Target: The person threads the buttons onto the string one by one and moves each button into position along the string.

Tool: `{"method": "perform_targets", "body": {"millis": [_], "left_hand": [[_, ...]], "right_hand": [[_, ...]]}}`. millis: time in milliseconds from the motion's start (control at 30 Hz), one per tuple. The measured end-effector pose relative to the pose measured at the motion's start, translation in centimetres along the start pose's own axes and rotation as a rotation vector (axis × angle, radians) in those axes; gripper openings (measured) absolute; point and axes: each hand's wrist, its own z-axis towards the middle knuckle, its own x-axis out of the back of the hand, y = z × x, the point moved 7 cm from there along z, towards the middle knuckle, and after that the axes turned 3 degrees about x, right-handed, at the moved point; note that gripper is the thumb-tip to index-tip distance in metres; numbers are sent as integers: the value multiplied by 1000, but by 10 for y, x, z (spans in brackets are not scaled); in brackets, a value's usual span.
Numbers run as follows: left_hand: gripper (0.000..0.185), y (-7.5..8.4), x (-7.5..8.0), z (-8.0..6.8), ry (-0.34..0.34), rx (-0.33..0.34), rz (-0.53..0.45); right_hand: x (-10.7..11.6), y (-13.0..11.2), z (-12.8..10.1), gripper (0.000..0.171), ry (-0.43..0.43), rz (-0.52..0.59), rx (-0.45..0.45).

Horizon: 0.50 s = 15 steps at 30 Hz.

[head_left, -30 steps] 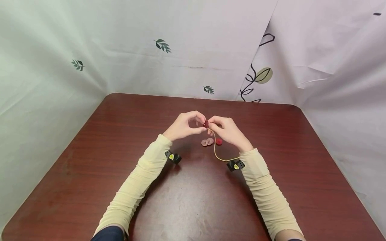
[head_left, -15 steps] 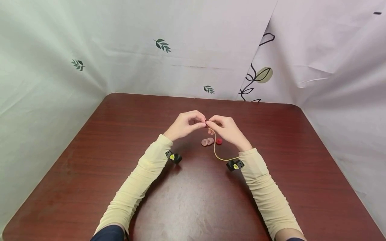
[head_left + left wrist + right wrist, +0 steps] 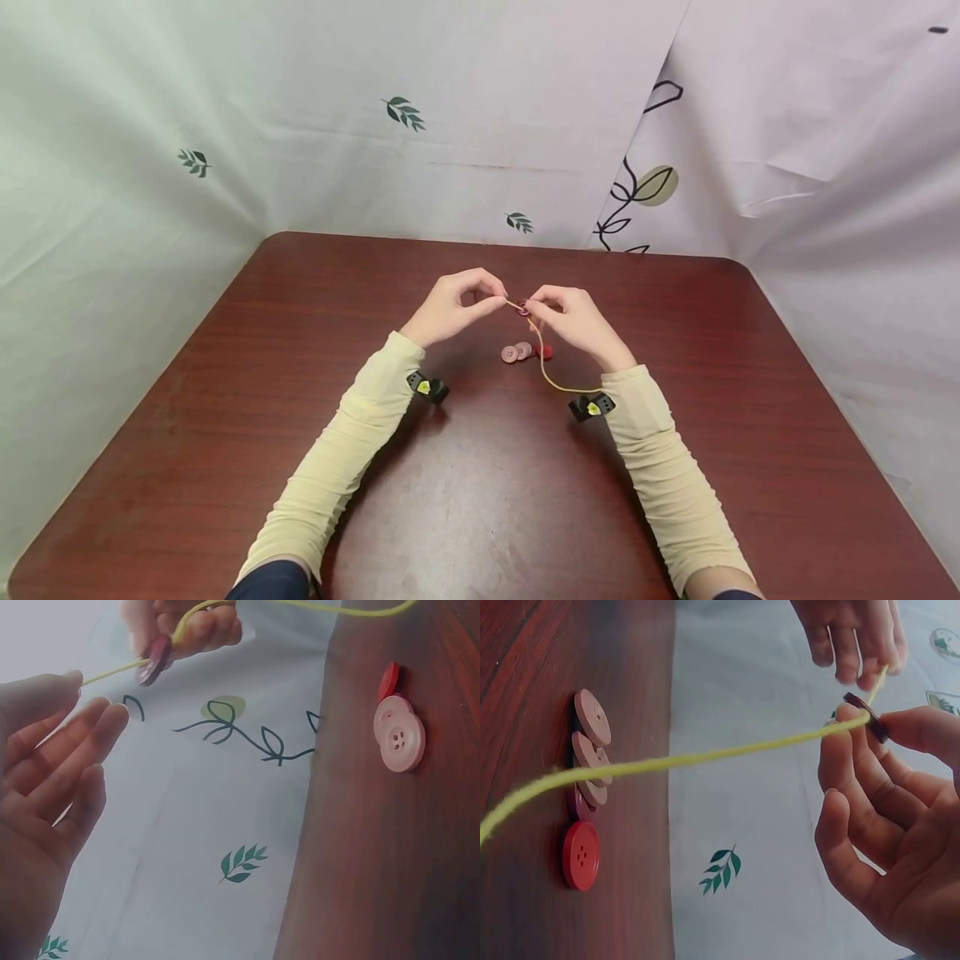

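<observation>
A yellow string [image 3: 705,756] runs through a dark red button [image 3: 155,660], which hangs above the table between the two hands. My left hand [image 3: 448,310] pinches the short length of string that comes out on the button's left side. With thumb and fingertips, my right hand [image 3: 579,321] grips the button by its edge, as the right wrist view shows. From the button the rest of the string droops in a curve toward the right wrist. Below the hands lie pink buttons [image 3: 403,744], partly overlapping, and a bright red button [image 3: 580,855].
The dark reddish wooden table [image 3: 480,483] reaches back to a pale curtain [image 3: 465,167] printed with leaves. Each wrist wears a small black camera, and the one on the right wrist [image 3: 588,407] is close to the string's lower loop. A purplish button [image 3: 583,804] peeks out beneath the pink ones.
The hands were together at the button; now the left has moved left, drawing a short stretch of string out of it. The right hand has shifted slightly right with the button.
</observation>
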Motion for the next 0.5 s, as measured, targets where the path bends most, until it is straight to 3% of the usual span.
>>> {"method": "perform_targets", "body": {"millis": [500], "left_hand": [[6, 2, 4, -2, 3, 20, 24]], "right_hand": [[-3, 13, -3, 15, -214, -29, -57]]}}
